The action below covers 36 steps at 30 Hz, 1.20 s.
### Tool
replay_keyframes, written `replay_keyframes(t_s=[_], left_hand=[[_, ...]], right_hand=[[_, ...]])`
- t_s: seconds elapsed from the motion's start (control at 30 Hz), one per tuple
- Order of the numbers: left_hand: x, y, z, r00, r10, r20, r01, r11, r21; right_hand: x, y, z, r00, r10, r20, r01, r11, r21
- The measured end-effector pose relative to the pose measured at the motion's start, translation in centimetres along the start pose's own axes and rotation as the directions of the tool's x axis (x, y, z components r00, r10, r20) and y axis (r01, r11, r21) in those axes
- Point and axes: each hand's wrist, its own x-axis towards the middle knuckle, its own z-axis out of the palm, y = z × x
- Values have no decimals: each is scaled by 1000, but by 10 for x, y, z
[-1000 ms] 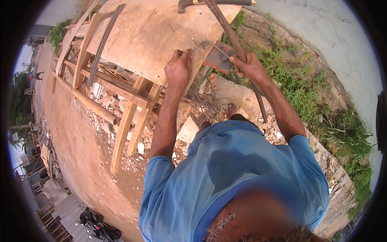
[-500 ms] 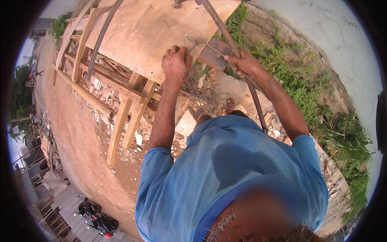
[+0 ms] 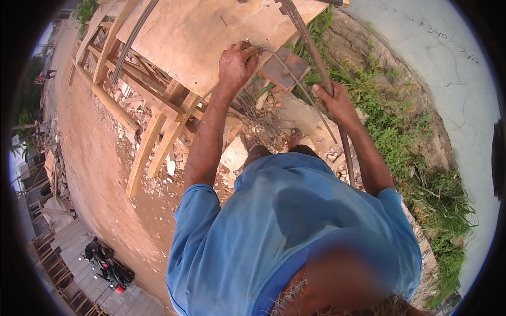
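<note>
At the near right corner of the wooden board (image 3: 184, 47), my left hand (image 3: 236, 67) is closed on a thin steel rod (image 3: 301, 87). The rod bends past my fingers and slants down beyond the board edge, its free end hanging left of the long bar. My right hand (image 3: 337, 102) is wrapped round that long brown iron bar (image 3: 311, 50), which has a notched upper end and runs down past my right side. Nails stand in the board near my left fingers. Just below the rod sits a flat rusty metal plate (image 3: 284, 69).
Wooden legs (image 3: 147, 150) and frame timbers carry the board. Dark rods (image 3: 129, 50) lie along its left side. Rubble and tangled wire (image 3: 261, 113) cover the ground around my feet. Plants (image 3: 390, 121) and a pale wall (image 3: 448, 79) border the right; a motorcycle (image 3: 108, 266) stands lower left.
My right hand has come away from the thin rod and now grips only the iron bar, slightly lower and further right. My left hand stays at the board corner. The view has shifted a little.
</note>
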Motion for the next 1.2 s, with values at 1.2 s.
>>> replay_keyframes(t_s=[1.2], left_hand=[[-4,-8,6,993,108,-48,-104,992,71]], right_hand=[[5,-2,-165,997,16,70,58,403,-913]])
